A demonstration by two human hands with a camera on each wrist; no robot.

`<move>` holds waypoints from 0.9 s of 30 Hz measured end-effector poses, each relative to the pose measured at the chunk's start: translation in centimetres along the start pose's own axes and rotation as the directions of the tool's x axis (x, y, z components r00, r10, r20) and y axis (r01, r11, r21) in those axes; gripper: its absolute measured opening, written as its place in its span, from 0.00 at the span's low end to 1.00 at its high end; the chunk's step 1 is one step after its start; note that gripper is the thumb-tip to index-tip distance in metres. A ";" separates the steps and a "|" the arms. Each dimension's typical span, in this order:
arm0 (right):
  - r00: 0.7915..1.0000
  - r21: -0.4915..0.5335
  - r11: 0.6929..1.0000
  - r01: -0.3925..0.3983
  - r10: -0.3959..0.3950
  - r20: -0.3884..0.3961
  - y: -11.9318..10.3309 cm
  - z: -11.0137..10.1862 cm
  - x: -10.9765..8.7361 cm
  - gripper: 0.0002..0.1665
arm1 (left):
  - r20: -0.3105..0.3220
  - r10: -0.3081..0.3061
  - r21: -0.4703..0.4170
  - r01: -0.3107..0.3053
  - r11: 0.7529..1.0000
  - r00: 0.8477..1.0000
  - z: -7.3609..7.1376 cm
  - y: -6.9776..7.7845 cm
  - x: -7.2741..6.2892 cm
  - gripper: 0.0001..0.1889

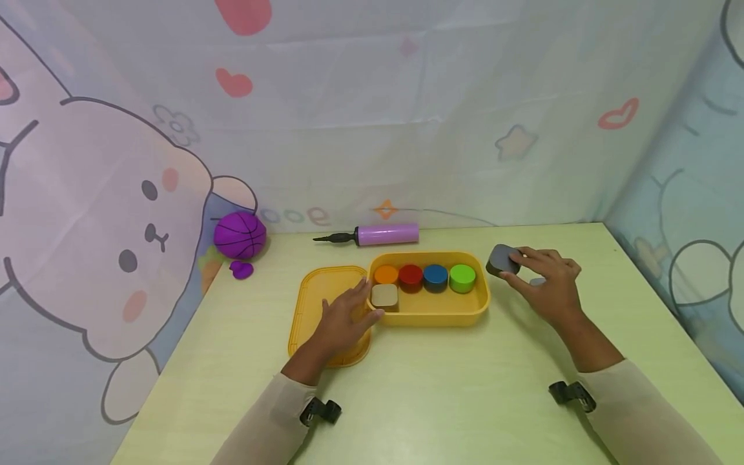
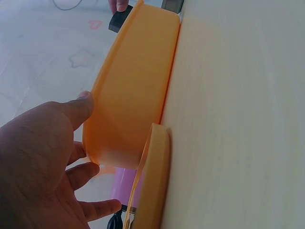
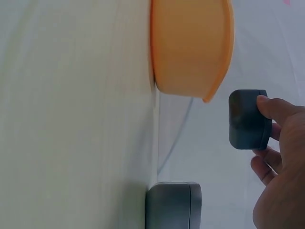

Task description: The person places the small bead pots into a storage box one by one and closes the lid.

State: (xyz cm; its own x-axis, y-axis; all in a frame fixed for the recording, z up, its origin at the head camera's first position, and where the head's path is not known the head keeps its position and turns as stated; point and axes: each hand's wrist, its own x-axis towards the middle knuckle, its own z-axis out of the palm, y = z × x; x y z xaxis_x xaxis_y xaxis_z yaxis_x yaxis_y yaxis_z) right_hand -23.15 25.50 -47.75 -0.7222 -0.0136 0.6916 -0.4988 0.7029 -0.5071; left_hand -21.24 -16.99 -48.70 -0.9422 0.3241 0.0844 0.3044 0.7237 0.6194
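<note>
My right hand (image 1: pixel 549 284) pinches a dark grey rounded-square box (image 1: pixel 503 259) between thumb and fingers, raised just off the right end of a yellow rectangular container (image 1: pixel 430 319). In the right wrist view, that grey box (image 3: pixel 247 119) is clear of the table. At the container's left end rests my left hand (image 1: pixel 345 320), fingers spread, with the thumb at the rim. Inside the container stand orange (image 1: pixel 386 276), red (image 1: pixel 411 278), blue (image 1: pixel 435 278) and green (image 1: pixel 462 278) round pieces in a row, plus a beige rounded-square box (image 1: pixel 384 295) at the front left.
A yellow lid (image 1: pixel 308 310) lies left of the container, partly under my left hand. Another grey box (image 3: pixel 171 207) stands on the table behind my right hand. Farther back are a purple hand pump (image 1: pixel 387 234), a purple ball (image 1: pixel 240 236) and a small purple toy (image 1: pixel 241 270).
</note>
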 end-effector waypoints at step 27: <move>0.993 0.125 0.991 0.055 -0.068 0.100 -2.3 2.8 0.0 0.29 | -0.005 -0.010 0.000 0.010 1.000 1.000 0.0 0.2 0.0 0.41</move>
State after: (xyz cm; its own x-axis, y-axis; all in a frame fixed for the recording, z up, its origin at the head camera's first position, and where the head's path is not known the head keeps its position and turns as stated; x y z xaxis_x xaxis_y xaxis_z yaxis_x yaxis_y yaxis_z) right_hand -23.40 21.89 -48.01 -0.7308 -0.1325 0.6696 -0.5942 0.6063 -0.5285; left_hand -21.15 -16.83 -48.54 -0.9460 0.3136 0.0820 0.2948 0.7271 0.6200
